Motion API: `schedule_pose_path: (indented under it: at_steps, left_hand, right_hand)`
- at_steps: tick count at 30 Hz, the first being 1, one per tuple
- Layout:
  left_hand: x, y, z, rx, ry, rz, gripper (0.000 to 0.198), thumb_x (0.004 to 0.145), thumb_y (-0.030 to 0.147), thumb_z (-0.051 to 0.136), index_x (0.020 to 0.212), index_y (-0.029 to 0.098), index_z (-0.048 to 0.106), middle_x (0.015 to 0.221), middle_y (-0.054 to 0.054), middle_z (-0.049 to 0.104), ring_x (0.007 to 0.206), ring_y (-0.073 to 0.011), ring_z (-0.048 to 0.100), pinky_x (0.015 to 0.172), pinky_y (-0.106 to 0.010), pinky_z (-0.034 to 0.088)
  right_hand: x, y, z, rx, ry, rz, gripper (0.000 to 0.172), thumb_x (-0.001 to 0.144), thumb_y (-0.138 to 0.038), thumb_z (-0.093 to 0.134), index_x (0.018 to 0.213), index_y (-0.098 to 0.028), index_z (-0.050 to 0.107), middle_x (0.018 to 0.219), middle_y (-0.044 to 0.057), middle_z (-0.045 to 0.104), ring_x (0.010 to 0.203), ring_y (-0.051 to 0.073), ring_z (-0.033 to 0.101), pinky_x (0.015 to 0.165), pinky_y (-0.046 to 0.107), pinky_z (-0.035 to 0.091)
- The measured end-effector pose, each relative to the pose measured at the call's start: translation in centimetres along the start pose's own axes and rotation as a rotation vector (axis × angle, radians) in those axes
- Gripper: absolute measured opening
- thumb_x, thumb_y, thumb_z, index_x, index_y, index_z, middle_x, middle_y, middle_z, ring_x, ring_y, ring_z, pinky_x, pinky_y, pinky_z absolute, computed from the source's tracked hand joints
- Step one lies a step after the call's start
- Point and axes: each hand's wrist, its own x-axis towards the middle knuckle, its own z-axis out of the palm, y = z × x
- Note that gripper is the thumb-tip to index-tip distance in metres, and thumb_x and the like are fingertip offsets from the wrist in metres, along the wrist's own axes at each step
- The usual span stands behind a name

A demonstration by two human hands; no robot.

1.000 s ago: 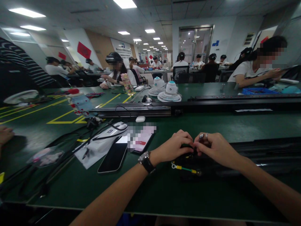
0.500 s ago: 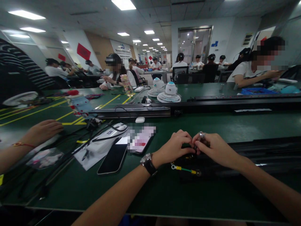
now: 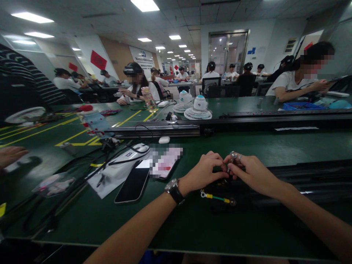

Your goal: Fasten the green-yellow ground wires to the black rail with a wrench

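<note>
My left hand (image 3: 210,168) has its fingers bent in a pinch above the near end of a long black bar (image 3: 269,196); what it grips is hidden by the fingers. Touching its fingertips, my right hand (image 3: 246,168) pinches a small shiny metal part (image 3: 228,170), too small to tell its kind. Just below both hands lies a short green wire (image 3: 217,198) with yellow sleeves and ring terminals; its right end rests by the black bar.
Left of my hands are a pink-screened phone (image 3: 167,163), a dark phone (image 3: 133,183), a white bag (image 3: 121,167) and black cables (image 3: 68,187). Metal rails (image 3: 159,131) and white fans (image 3: 198,108) stand beyond. A co-worker's hand (image 3: 12,154) is at the left edge.
My right fingers have shifted slightly, and the small metal part shows more between the fingertips. My left hand stays nearly still. The co-worker's hand at left has pulled back toward the edge.
</note>
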Motion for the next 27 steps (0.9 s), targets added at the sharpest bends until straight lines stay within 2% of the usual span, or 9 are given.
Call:
schedule_pose_path:
  at_steps: [9,17,23,27]
  left_hand:
    - [0.04,-0.32,0.27,0.016,0.014,-0.004,0.012,0.093,0.034,0.071,0.095,0.022,0.070,0.109,-0.002,0.063,0.111,-0.0215,0.051,0.094,-0.034,0.039]
    - [0.07,-0.35,0.46,0.029,0.032,-0.008,0.015,0.093,0.036,0.072,0.096,0.021,0.069,0.107,-0.002,0.063,0.109,-0.0212,0.052,0.094,-0.034,0.038]
    - [0.19,-0.40,0.62,0.032,0.046,-0.002,0.014,0.093,0.034,0.072,0.094,0.021,0.068,0.107,-0.003,0.063,0.107,-0.0212,0.052,0.093,-0.035,0.038]
    - [0.20,-0.45,0.63,0.027,0.052,0.008,0.015,0.093,0.035,0.071,0.093,0.021,0.069,0.108,-0.003,0.063,0.107,-0.0215,0.052,0.093,-0.035,0.038]
  right_hand:
    - [0.21,0.30,-0.08,-0.026,0.055,0.011,0.010,0.098,-0.024,0.055,0.104,-0.022,0.064,0.080,-0.001,0.072,0.069,0.018,0.070,0.070,0.031,0.051]
    - [0.20,0.27,-0.24,0.027,0.105,0.056,0.008,0.095,-0.025,0.061,0.097,-0.020,0.067,0.071,-0.001,0.068,0.061,0.017,0.065,0.062,0.030,0.047]
    - [0.00,0.57,0.03,0.222,0.044,0.132,0.027,0.101,-0.036,0.051,0.119,-0.018,0.060,0.067,-0.002,0.067,0.046,0.014,0.060,0.046,0.026,0.048]
    - [0.13,0.57,-0.09,0.316,0.053,0.158,0.035,0.100,-0.036,0.051,0.127,-0.015,0.055,0.074,0.001,0.071,0.050,0.015,0.064,0.051,0.028,0.053]
